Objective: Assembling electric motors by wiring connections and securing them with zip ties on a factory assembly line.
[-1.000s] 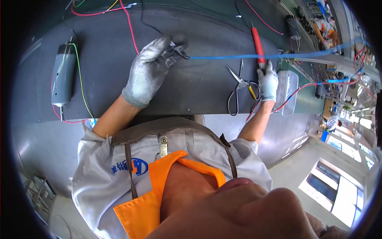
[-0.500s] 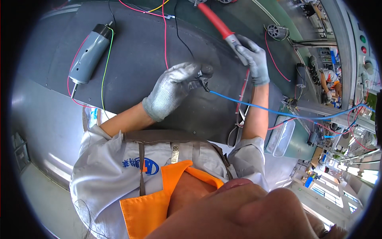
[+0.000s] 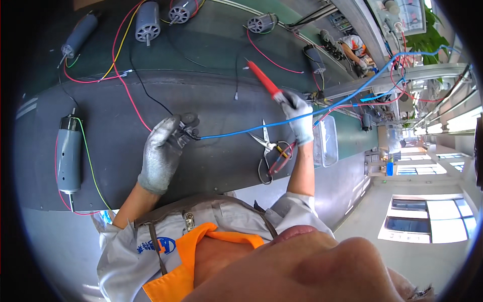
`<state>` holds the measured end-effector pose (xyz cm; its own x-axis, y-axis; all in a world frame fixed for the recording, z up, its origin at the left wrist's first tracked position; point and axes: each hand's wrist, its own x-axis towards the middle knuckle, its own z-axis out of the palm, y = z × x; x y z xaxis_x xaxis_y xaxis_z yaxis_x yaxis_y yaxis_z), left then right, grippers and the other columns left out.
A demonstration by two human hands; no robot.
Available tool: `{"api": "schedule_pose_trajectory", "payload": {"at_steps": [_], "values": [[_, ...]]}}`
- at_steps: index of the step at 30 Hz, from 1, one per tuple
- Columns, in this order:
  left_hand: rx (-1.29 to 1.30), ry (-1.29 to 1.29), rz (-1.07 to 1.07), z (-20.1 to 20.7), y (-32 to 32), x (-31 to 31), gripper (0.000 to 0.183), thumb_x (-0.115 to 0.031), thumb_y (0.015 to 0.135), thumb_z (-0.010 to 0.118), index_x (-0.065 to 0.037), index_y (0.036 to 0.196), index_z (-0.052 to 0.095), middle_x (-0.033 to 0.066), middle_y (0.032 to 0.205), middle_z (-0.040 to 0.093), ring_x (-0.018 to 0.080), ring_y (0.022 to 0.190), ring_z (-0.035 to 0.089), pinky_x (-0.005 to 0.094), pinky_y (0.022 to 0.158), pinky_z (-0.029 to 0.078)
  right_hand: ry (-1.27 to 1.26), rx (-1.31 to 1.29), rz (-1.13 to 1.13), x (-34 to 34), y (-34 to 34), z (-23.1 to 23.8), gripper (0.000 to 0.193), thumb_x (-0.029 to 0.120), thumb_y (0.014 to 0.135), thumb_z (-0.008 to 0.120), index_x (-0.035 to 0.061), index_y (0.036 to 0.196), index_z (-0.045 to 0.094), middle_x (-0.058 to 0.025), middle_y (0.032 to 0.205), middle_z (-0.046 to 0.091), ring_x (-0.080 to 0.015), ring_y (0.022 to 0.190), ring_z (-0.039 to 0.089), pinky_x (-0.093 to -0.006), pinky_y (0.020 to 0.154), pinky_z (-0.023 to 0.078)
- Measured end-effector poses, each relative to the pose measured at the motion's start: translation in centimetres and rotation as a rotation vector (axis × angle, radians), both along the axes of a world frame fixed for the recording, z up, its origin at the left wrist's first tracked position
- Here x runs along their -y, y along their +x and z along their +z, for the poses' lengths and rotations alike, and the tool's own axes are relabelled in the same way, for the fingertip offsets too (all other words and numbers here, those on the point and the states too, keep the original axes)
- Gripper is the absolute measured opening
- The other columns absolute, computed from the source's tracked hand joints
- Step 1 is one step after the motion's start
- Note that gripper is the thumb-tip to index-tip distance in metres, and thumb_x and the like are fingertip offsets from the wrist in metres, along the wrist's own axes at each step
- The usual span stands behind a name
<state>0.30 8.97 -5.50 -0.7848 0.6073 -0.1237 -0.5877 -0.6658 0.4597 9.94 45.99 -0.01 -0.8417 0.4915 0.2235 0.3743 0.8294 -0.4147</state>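
My left hand (image 3: 161, 153), in a grey-coated glove, is closed over the bench around a dark clip (image 3: 190, 135). A blue wire (image 3: 261, 124) runs from this clip to the far right, and a thin black wire (image 3: 151, 95) comes to it from a motor. The fingers partly hide the clip's jaws. My right hand (image 3: 299, 118), gloved too, grips a red-and-grey test probe (image 3: 264, 80), whose thin tip points up and left, away from me. Scissors (image 3: 266, 145) lie opened on the bench, left of my right wrist.
A grey cylindrical motor (image 3: 69, 161) with red and green wires lies at the left. Several more motors, one of them silver (image 3: 148, 24), stand along the far side. A clear plastic tray (image 3: 328, 143) sits right of my right forearm. Another person (image 3: 354, 48) works at the far right.
The view has shifted, bringing the far motors and the scissors into sight. My right hand has turned slightly and lowered the probe in the picture. Both hands keep their hold.
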Motion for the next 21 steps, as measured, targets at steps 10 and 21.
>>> {"api": "schedule_pose_trajectory", "payload": {"at_steps": [10, 21], "values": [[-0.377, -0.433, 0.005, 0.7, -1.3, -0.2, 0.035, -0.028, 0.102, 0.051, 0.002, 0.103, 0.068, 0.0075, 0.097, 0.067, 0.0141, 0.086, 0.06, 0.0303, 0.082, 0.047, -0.862, 0.054, 0.816, 14.3, 1.1, 1.0, 0.047, 0.029, 0.094, 0.07, 0.003, 0.132, 0.062, -0.0138, 0.127, 0.066, -0.0282, 0.117, 0.062, -0.0392, 0.099, 0.049], [-1.392, -2.042, 0.889, 2.6, -4.9, 12.2, 0.057, -0.019, 0.082, 0.075, -0.006, 0.135, 0.055, 0.0158, 0.14, 0.05, 0.036, 0.128, 0.05, 0.0461, 0.104, 0.042, -0.488, 0.053, 0.371, 9.3, -8.7, -1.9, 0.042, 0.021, 0.095, 0.066, -0.003, 0.13, 0.061, -0.0152, 0.113, 0.072, -0.0154, 0.096, 0.068, -0.0293, 0.086, 0.053]]}}
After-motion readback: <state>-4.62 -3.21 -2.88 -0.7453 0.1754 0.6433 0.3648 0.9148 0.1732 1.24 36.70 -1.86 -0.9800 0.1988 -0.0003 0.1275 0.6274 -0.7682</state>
